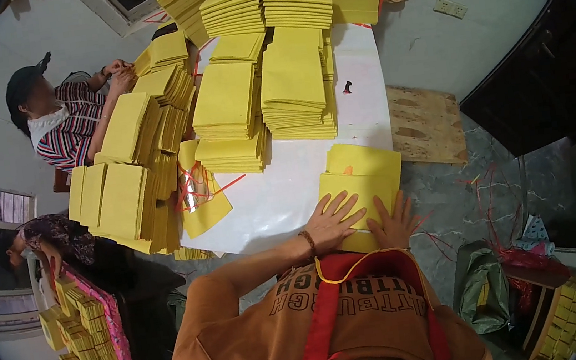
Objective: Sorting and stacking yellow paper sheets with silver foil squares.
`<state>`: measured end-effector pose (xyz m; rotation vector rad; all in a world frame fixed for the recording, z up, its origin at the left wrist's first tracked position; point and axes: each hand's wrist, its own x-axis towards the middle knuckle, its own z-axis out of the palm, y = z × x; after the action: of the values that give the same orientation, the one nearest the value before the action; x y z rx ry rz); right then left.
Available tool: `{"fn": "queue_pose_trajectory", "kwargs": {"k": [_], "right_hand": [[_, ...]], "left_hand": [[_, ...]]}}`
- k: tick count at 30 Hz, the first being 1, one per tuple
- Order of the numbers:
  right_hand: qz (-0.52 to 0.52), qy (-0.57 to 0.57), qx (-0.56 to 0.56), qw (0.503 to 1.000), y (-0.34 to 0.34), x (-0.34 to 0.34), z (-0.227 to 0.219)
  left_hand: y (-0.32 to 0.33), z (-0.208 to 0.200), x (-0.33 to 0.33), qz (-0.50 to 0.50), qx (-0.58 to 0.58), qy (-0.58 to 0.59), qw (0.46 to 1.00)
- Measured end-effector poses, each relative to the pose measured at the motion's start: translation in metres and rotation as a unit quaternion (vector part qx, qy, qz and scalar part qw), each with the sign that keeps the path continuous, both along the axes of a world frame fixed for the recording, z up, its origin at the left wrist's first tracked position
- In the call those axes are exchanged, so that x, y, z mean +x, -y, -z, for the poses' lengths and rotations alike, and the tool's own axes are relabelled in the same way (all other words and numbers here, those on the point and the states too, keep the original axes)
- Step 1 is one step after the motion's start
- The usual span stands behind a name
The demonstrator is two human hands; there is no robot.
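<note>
Near the front right edge of the white table [264, 219] lies a folded yellow sheet [375, 186], like thick paper, with a small orange mark near its middle. My left hand [336, 220] rests flat on its lower left part, fingers spread. Beside it my right hand [392, 222] presses on the lower right corner, also with spread fingers. Neither hand grips anything. Part of the sheet's lower end shows between my hands.
Tall stacks of folded yellow sheets [293, 71] cover the table's far side and left [127, 128]. Red ribbons [195, 184] lie at the left. A co-worker [68, 120] handles yellow sheets across the table; another person bends by a pink-covered table [127, 344].
</note>
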<state>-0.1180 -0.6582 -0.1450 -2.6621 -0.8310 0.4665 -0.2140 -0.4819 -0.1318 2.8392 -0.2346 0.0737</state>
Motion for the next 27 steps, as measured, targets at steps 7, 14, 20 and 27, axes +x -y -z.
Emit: {"fn": "queue_pose_trajectory", "kwargs": {"k": [7, 14, 20, 27], "right_hand": [[0.01, -0.024, 0.009, 1.0, -0.002, 0.0, -0.006], [0.057, -0.243, 0.415, 0.875, 0.01, 0.02, 0.056], [0.196, -0.445, 0.464, 0.741, 0.005, 0.021, 0.058], [0.062, -0.271, 0.411, 0.868, 0.008, 0.012, 0.041]], "left_hand": [[0.01, 0.008, 0.01, 0.081, 0.206, 0.097, 0.97], [0.003, -0.01, 0.029, 0.061, 0.113, 0.125, 0.984], [-0.047, -0.045, 0.008, -0.071, -0.036, 0.255, 0.964], [-0.098, 0.019, -0.056, -0.142, 0.085, 0.146, 0.975]]}}
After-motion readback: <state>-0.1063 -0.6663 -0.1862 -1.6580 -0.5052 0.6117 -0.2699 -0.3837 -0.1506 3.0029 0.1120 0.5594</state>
